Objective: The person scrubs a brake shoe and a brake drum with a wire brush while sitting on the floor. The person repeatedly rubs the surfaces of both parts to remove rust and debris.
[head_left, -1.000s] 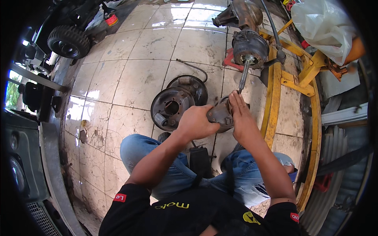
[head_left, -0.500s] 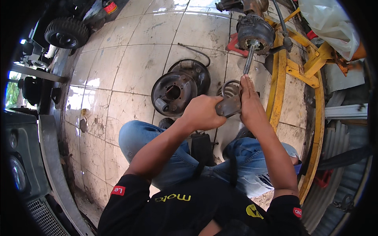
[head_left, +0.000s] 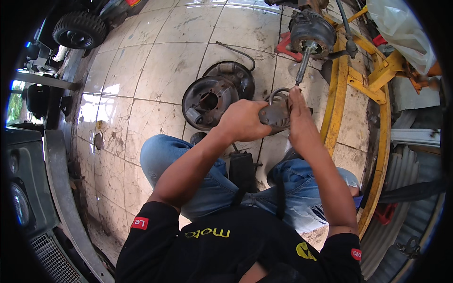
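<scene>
The left hand [head_left: 243, 126] is clenched around one end of a curved, rust-brown metal brake shoe [head_left: 275, 114], gripping it from the left side, while the right hand [head_left: 298, 120] holds the same shoe from the right, its fingers [head_left: 295, 96] stretched up along the part's edge. The grip of each hand is therefore closed on the shoe, which is held in the air above the person's knees in blue jeans [head_left: 207, 186]. A coiled grey metal spring [head_left: 279, 94] shows at the shoe's upper end, touching it (how it is attached cannot be told).

Just beyond the hands, on the pale tiled floor [head_left: 155, 70], lies a round dark steel brake backing plate [head_left: 207, 101], overlapping a second round dark plate [head_left: 233, 78] behind it. Above the hands, a greasy grey axle hub with a protruding shaft [head_left: 309, 35] rests on a yellow-painted steel frame [head_left: 339, 89]. A black rubber tyre [head_left: 79, 30] stands well apart at the upper left, and a clear crumpled plastic bag [head_left: 401, 28] sits at the upper right.
</scene>
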A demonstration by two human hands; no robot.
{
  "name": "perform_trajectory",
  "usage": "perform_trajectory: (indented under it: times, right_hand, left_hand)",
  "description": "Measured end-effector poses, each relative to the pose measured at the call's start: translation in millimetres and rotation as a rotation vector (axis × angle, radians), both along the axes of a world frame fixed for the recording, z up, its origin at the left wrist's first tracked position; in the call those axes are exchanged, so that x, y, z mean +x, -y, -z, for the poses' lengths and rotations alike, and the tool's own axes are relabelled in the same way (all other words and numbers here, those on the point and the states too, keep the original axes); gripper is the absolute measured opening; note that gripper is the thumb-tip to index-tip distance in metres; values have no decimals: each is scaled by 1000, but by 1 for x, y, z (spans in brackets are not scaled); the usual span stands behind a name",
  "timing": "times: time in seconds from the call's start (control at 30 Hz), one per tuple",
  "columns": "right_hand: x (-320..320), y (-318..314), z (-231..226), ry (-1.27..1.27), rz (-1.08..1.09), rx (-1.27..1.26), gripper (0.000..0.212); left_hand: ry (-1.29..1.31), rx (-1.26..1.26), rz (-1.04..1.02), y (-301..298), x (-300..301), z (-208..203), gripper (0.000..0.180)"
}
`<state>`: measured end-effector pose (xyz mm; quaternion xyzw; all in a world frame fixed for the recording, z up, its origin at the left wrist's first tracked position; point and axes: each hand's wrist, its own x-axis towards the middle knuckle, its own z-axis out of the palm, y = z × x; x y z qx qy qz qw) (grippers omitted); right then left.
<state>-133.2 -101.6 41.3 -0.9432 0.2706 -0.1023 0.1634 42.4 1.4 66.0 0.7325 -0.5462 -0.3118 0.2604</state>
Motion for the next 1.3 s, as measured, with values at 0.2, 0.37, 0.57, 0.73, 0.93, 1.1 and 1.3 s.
perform_trajectory:
  times: [0.2, 0.37, 0.57, 0.73, 0.93, 1.1, 1.3]
  right_hand:
    - [-11, 18, -34, -92, 131, 60, 78]
    - [-17, 13, -61, 21, 140, 145, 78]
    - [-13, 12, -69, 60, 65, 161, 76]
    - [-18, 10, -69, 46, 64, 231, 75]
    - [-25, 13, -74, -11, 108, 288, 74]
    - [-26, 13, -75, -47, 149, 317, 72]
    - [-26, 16, -77, 13, 163, 314, 71]
  left_hand:
    - [-146, -147, -229, 8, -5, 25, 48]
    - [-566, -46, -713, 26, 41, 79, 36]
    - [-1094, 100, -1000, 59, 77, 152, 24]
    - [-949, 158, -1057, 74, 71, 253, 26]
    - [-997, -30, -863, 91, 95, 295, 38]
    - [-351, -12, -708, 113, 185, 216, 30]
    - [95, 211, -322, 38, 315, 123, 49]
